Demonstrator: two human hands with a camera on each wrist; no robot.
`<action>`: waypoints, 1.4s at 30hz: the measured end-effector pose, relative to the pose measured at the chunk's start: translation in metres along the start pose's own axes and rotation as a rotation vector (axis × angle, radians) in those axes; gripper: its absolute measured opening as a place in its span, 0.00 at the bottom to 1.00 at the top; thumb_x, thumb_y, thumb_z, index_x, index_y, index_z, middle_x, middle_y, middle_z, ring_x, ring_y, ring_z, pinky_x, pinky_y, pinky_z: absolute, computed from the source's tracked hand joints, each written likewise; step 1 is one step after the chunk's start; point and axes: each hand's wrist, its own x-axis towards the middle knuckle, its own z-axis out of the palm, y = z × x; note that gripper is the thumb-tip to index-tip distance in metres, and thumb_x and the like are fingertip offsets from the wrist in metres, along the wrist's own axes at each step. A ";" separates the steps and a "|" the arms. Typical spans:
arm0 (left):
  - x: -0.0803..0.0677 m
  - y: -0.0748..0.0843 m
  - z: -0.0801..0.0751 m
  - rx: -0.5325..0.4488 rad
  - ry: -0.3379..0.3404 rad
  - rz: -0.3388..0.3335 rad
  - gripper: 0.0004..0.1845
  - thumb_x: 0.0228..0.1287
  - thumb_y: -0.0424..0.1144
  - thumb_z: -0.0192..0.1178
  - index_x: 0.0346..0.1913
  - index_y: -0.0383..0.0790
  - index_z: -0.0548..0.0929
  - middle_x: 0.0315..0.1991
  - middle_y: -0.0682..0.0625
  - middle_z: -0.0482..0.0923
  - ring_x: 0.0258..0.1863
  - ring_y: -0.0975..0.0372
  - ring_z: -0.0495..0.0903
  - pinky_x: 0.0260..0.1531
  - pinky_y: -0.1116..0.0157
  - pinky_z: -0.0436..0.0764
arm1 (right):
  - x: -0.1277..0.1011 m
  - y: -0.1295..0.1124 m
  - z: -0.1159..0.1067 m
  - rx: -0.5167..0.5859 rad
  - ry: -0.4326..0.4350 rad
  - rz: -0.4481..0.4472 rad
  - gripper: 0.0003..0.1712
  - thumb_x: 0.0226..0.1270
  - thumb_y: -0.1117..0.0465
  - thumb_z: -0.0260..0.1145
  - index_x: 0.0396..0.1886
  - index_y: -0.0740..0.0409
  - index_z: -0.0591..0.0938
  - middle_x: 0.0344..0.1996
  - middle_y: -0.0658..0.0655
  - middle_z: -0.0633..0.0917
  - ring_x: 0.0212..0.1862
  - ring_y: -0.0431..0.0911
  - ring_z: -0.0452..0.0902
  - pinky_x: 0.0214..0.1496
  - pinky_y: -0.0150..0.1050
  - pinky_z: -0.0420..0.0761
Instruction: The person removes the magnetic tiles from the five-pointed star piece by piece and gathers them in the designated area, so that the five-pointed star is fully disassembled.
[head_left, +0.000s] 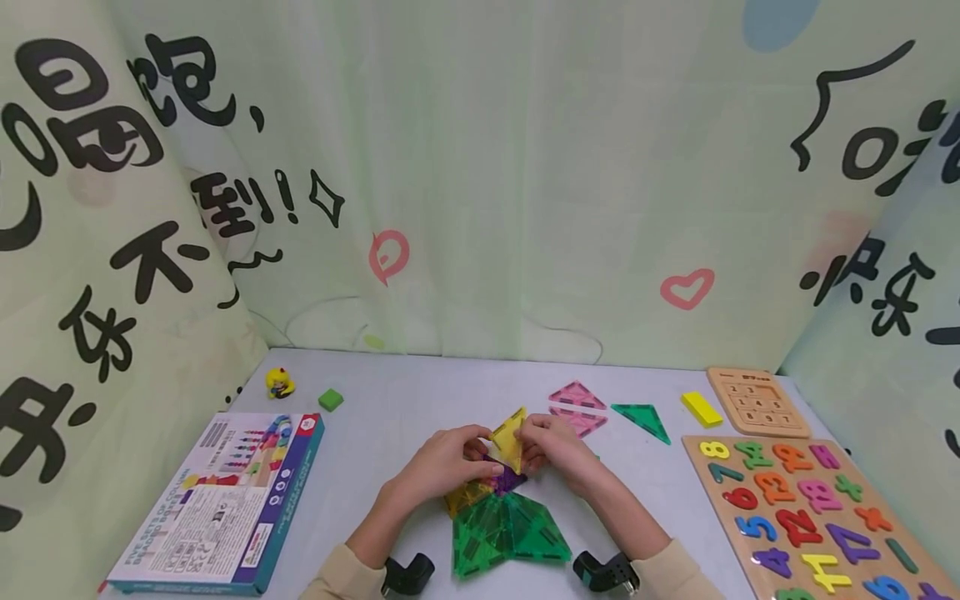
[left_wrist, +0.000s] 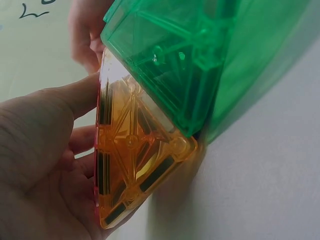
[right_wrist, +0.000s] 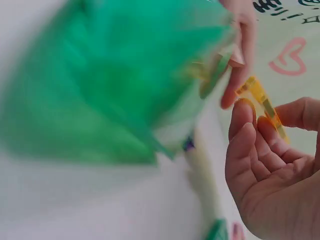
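Note:
A cluster of clear magnetic tiles lies at the table's front centre: green tiles [head_left: 504, 533], a purple tile [head_left: 507, 480] and a yellow-orange tile [head_left: 467, 495]. My left hand [head_left: 450, 458] and right hand [head_left: 553, 448] both pinch one upright yellow triangle tile [head_left: 510, 437] above the cluster. In the left wrist view my left hand [left_wrist: 45, 150] lies against an orange tile [left_wrist: 135, 160] under a green tile [left_wrist: 185, 60]. Fingers of my right hand [right_wrist: 262, 165] curl round the yellow tile [right_wrist: 260, 100] beside blurred green tiles [right_wrist: 100, 85].
Pink triangle tiles [head_left: 576, 407] and a green triangle [head_left: 642, 420] lie behind the hands. A tile box [head_left: 225, 500] sits left, with a yellow toy [head_left: 279, 383] and green block [head_left: 330, 399]. A number puzzle board [head_left: 810, 508], small wooden board [head_left: 757, 402] and yellow block [head_left: 701, 408] stand right.

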 end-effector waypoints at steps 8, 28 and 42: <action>0.001 0.002 0.002 0.041 -0.011 0.001 0.24 0.61 0.55 0.67 0.56 0.46 0.82 0.41 0.57 0.84 0.41 0.64 0.80 0.46 0.58 0.80 | -0.017 0.000 -0.041 -0.124 0.145 0.030 0.18 0.72 0.59 0.58 0.54 0.65 0.81 0.45 0.61 0.82 0.42 0.50 0.76 0.43 0.38 0.81; 0.000 0.002 0.005 0.082 0.002 -0.029 0.21 0.62 0.55 0.67 0.53 0.49 0.84 0.37 0.59 0.83 0.39 0.65 0.78 0.45 0.58 0.78 | -0.044 0.047 -0.131 -0.543 0.396 0.086 0.18 0.75 0.60 0.56 0.54 0.67 0.83 0.52 0.68 0.83 0.48 0.53 0.74 0.47 0.40 0.78; -0.001 0.001 0.003 0.087 -0.007 -0.004 0.19 0.64 0.54 0.65 0.52 0.48 0.85 0.38 0.58 0.83 0.40 0.65 0.78 0.46 0.58 0.79 | -0.043 0.029 -0.093 -0.649 0.429 -0.045 0.16 0.70 0.61 0.61 0.53 0.62 0.84 0.48 0.61 0.85 0.47 0.51 0.76 0.48 0.44 0.82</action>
